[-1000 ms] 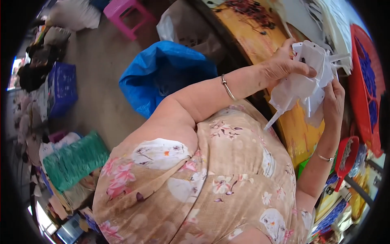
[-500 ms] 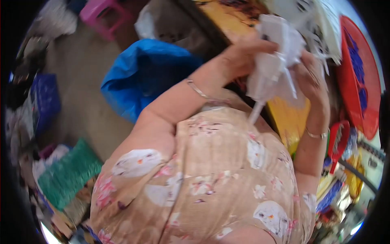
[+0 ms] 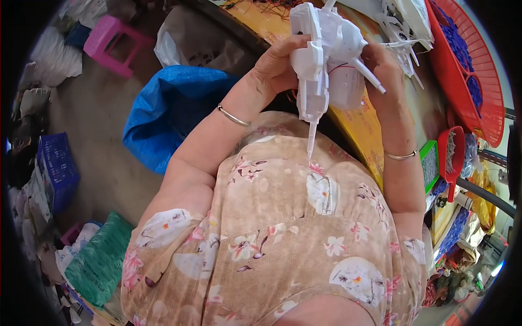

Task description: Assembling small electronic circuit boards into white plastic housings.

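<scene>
Both my hands hold up a white plastic toy-like body (image 3: 318, 70) made of moulded shells, with thin pointed spikes and a rounded middle. My left hand (image 3: 278, 64) grips its left edge, the thumb lying across the shell. On the far right side, my right hand (image 3: 387, 73) is curled against the rounded part; its fingertips are partly hidden behind the plastic. A thin red wire (image 3: 338, 66) shows between the parts. Beyond my right hand, a similar white spiked piece (image 3: 401, 41) lies on the table.
A yellow-topped table (image 3: 361, 127) runs behind the hands, with dark wires at its far end. At right stand a red basket (image 3: 492, 81) of purple-blue pieces, a red scoop (image 3: 450, 155) and a green tray (image 3: 430, 165). An open blue sack (image 3: 144, 127) and pink stool (image 3: 103, 41) are at left.
The white body has turned in my hands and moved a little up and left, its shells now showing clearly. Both forearms have shifted left with it, and the view has shifted slightly.
</scene>
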{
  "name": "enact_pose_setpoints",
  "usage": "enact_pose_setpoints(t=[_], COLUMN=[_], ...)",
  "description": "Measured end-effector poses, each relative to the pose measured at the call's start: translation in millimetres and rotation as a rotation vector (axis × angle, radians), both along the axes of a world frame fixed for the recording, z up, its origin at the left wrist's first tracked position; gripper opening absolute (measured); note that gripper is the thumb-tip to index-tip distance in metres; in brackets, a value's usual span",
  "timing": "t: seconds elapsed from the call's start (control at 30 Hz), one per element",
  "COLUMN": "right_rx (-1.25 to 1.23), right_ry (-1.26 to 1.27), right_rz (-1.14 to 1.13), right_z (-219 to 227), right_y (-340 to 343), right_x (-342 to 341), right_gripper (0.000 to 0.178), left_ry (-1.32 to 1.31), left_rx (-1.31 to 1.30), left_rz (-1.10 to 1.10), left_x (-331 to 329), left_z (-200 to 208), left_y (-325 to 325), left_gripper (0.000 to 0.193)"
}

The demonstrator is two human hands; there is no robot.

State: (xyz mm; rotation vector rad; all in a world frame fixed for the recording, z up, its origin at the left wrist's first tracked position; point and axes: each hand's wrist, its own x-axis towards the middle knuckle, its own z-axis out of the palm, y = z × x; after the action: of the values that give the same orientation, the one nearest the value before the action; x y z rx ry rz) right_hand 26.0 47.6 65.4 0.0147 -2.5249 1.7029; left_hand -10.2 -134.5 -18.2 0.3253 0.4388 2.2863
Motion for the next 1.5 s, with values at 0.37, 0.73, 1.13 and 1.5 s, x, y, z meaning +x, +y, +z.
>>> enact_pose_setpoints(t=[0.37,0.73,1.13,1.5], right_rx=[-0.294,-0.432,-0.359,0.008], right_ry=[-0.191,-0.212,-0.293,-0.129], right_rz=[-0.002,0.302,0.17,0.015], right_z=[15,-18,-51,-40], right_y=[-30,-23,0,15], right_x=[-4,-2,32,111], right_gripper=[0.044,0.047,0.032,0.016], left_ry=[0.074,0.582,0.721,0.949], left_rx=[-0.356,-0.93,-2.296,-1.333], left_rz=[0.24,0.433,0.265,0.512], left_x=[0,47,74,21], left_z=[27,-12,-136,63], left_y=[-71,-289,-249,-106], left_gripper=[0.045,0.036,0.073,0.029])
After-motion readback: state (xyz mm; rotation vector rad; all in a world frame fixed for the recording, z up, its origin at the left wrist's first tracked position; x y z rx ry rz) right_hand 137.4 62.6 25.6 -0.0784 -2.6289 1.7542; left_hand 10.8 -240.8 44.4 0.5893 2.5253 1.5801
